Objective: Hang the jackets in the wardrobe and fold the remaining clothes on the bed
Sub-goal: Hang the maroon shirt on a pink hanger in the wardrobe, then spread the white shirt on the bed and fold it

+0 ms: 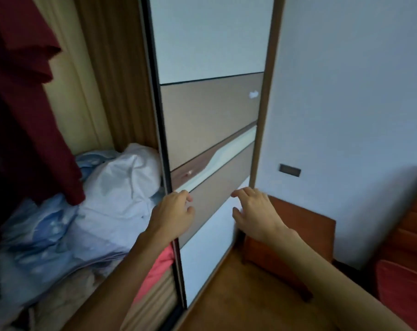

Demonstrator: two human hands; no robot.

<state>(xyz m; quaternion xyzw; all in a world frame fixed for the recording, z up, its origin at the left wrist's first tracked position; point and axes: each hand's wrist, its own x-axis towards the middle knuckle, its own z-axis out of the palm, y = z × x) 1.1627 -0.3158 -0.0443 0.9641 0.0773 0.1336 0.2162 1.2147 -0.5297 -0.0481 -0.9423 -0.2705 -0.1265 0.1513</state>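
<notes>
Wardrobe [107,68]: open on the left; a dark red garment [23,96] hangs inside above piled bedding [112,187].
Sliding door [210,115]: left hand [173,212] grips its left edge, likely to slide it.
Right hand [254,211]: loose, holding nothing, near the panel, probably steadying.
Far right: nightstand [303,225].

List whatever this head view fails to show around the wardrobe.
Dark red garment: its hanger and rail are cut off by the top edge.
Sliding door: it hides whatever the wardrobe holds behind it.
Left hand: motion blur hides whether it grips the door's edge.
Pink fabric: mostly covered by the left forearm and the door.
</notes>
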